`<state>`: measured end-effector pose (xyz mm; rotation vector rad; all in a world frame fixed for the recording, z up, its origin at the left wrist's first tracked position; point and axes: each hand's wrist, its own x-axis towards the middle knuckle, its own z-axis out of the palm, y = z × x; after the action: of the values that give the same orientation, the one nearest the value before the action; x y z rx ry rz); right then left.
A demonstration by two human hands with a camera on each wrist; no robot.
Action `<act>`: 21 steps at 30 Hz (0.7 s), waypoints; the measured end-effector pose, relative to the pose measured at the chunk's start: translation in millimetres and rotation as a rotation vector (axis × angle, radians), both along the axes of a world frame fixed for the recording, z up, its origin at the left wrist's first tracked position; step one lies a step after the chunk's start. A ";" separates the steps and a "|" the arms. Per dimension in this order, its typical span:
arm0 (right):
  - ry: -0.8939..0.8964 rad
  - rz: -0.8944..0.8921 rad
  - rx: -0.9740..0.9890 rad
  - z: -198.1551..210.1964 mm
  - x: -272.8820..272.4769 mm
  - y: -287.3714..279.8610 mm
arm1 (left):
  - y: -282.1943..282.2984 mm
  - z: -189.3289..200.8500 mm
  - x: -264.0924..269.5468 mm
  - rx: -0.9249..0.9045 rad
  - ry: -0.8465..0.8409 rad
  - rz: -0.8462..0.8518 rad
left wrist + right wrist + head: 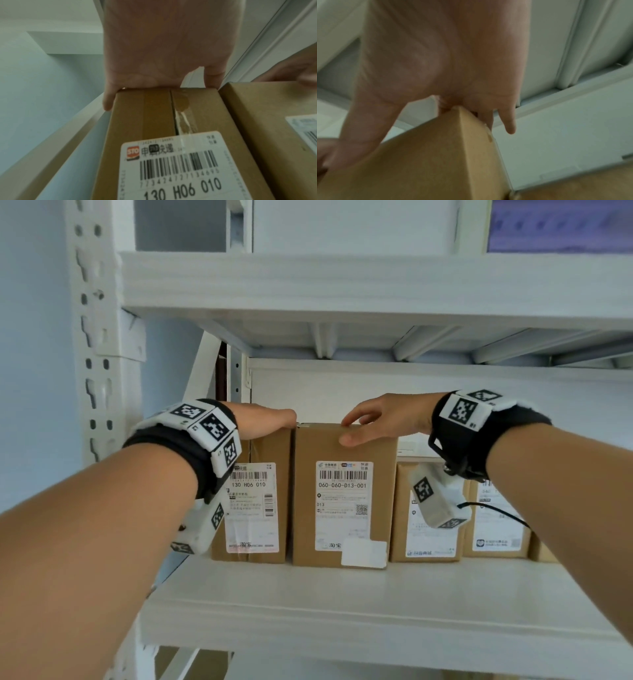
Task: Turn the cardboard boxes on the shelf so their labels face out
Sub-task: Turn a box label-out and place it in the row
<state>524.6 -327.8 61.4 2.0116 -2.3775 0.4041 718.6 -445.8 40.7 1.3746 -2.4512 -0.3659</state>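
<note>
Right hand atop middle box (thumb frontside)

Both arms raised, left grip palm down, right grip fingers curled

A white metal shelf carries a row of upright cardboard boxes, side by side and touching (shipping labels facing out on the four plainly visible); a fifth box's edge peeks at right.

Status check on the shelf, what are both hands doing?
Left hand grips leftmost box top. Right hand grips second box top. Visible labels face out; nothing blocking.
</note>
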 end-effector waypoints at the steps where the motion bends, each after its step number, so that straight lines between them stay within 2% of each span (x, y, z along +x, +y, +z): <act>1: -0.014 0.009 -0.035 1.0 -1.8 4.7 | 3.0 1.0 -1.0 -0.023 0.013 0.007; 3: -0.056 -0.018 -0.135 4.4 -8.3 14.0 | 13.5 3.9 -5.5 -0.098 0.067 0.013; 5: -0.018 -0.099 -0.209 5.2 -19.6 21.3 | 23.3 6.3 -13.4 -0.188 0.115 -0.020; 8: 0.112 -0.190 -0.124 -8.5 -39.1 32.2 | 33.2 4.1 -33.1 -0.266 0.162 -0.122; 12: 0.210 -0.214 0.080 -44.0 -55.4 50.1 | 48.8 -10.4 -57.3 -0.328 0.070 -0.163; 15: 0.242 -0.200 0.013 -56.6 -61.8 55.8 | 53.9 -21.5 -69.2 -0.332 -0.005 -0.169; 18: 0.275 -0.183 0.029 -56.8 -65.8 60.2 | 56.5 -25.3 -72.6 -0.358 0.006 -0.136; 21: 0.174 -0.146 0.017 -58.2 -74.3 68.0 | 62.8 -25.1 -74.1 -0.374 -0.033 -0.106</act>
<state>450.3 -259.8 3.2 1.7825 -2.4064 0.1977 644.6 -383.1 15.5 1.1041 -2.4632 0.0934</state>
